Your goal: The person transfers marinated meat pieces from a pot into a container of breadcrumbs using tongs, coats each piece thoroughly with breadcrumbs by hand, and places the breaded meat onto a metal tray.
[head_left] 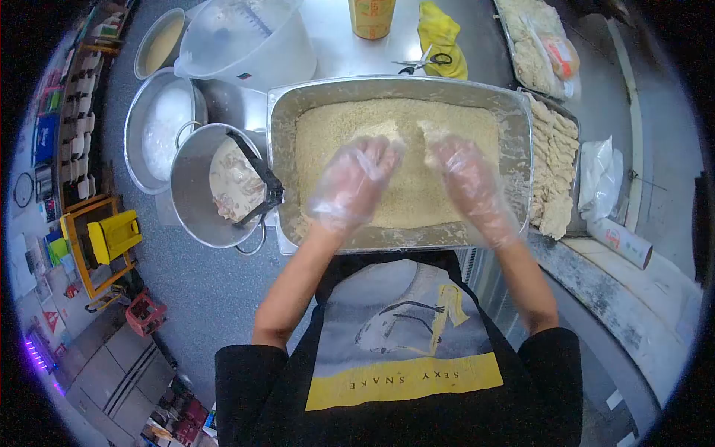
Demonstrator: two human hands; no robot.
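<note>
A deep metal tray [400, 238] holds a bed of fine pale crumbs [406, 201]. Both hands wear clear plastic gloves and are low over the crumbs, a short gap apart. My left hand [356, 179] has its fingers curled together at a pale, crumb-covered patch; what they hold, if anything, is hidden. Beside it, my right hand [471, 179] is also closed, with pale crumbs at its fingertips and its contents hidden. Left of the tray, a metal pot [195, 216] contains pieces in a whitish liquid [231, 182], with black tongs [269, 190] resting across its rim.
Behind the pot are a metal bowl [136, 141], a smaller bowl [144, 56] and a large translucent container [246, 56]. Scissors [424, 62], a yellow cloth [441, 37] and an orange-yellow container [372, 16] lie beyond the tray. Trays of coated pieces [553, 164] stand right.
</note>
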